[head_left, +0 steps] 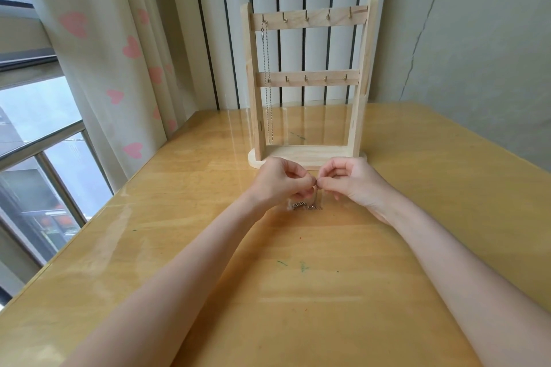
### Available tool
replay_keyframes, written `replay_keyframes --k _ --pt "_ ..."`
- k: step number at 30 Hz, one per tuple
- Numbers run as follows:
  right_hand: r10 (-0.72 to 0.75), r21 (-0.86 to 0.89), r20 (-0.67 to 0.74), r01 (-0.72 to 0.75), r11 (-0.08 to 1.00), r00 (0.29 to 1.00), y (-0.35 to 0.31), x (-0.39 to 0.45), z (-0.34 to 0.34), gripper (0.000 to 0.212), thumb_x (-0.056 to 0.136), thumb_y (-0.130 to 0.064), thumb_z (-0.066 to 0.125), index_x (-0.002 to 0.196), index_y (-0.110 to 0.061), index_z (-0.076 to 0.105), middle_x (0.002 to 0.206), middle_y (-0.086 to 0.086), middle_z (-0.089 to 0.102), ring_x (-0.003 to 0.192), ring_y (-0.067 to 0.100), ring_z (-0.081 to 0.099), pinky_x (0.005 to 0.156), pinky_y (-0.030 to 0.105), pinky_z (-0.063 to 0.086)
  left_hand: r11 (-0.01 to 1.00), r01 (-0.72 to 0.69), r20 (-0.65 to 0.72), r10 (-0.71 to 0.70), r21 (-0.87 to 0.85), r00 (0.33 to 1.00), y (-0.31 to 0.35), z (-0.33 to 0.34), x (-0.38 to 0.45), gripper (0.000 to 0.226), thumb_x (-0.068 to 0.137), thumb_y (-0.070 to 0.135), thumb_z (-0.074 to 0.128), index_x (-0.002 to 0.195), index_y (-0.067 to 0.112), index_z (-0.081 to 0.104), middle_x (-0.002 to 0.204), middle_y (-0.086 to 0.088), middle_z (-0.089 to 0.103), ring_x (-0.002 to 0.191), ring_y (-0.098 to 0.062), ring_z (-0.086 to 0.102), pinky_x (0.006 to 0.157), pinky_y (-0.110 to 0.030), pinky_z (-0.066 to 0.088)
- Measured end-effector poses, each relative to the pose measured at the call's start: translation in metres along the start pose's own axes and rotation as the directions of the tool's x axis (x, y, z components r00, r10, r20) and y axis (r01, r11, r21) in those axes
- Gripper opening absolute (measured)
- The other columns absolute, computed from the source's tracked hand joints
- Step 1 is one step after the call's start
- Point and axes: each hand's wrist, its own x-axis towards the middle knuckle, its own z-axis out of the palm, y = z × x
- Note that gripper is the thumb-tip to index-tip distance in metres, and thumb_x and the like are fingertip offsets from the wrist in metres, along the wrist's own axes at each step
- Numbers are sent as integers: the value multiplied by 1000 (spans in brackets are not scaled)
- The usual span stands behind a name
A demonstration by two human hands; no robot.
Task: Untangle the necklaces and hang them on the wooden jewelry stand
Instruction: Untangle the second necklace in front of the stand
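Both hands (pixel 317 183) pinch one chain (pixel 308 205) between them, dangling to the surface (pixel 298 292). Stand (pixel 307 155) sits straight ahead; free hooks right of the hung chain (pixel 267 83).

Stand (pixel 307 80) close beyond both hands.

A: Soft, even daylight comes in from the window (pixel 38 134) at nine o'clock; shadows stay faint.

B: Pale glare streaks the glossy table (pixel 185 158) toward ten o'clock. Focus is fairly sharp at centre, and the wide lens bends straight lines near the edges.
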Motion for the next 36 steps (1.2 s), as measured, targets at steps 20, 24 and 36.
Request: replay_keyframes --k 20,24,36 --pt "-9 131 2 8 991 1000 5 2 -2 7 80 1 66 83 -5 65 68 2 64 60 8 55 57 18 46 980 53 100 -34 -192 994 0 -7 0 12 87 11 63 79 3 67 68 -5 66 54 -6 61 58 -17 54" --pt "-12 110 -13 13 994 1000 4 2 -3 4 81 -2 67 84 -6 68 72 3 66 56 2 55 57 16 46 979 72 104 -53 -189 993 -1 -7 1 15 89 13 61 79 3 66 66 -4 62 53 -7 59 61 -19 56" --pt "59 60 -8 -59 996 998 10 3 -4 7 82 -7 67 76 -8 66 70 3 64 65 14 53 61 19 47 964 104 141 -71 -247 988 0 -10 0 16 92 11 56 78 4 61 70 -4 57 55 -5 56 59 -17 53"
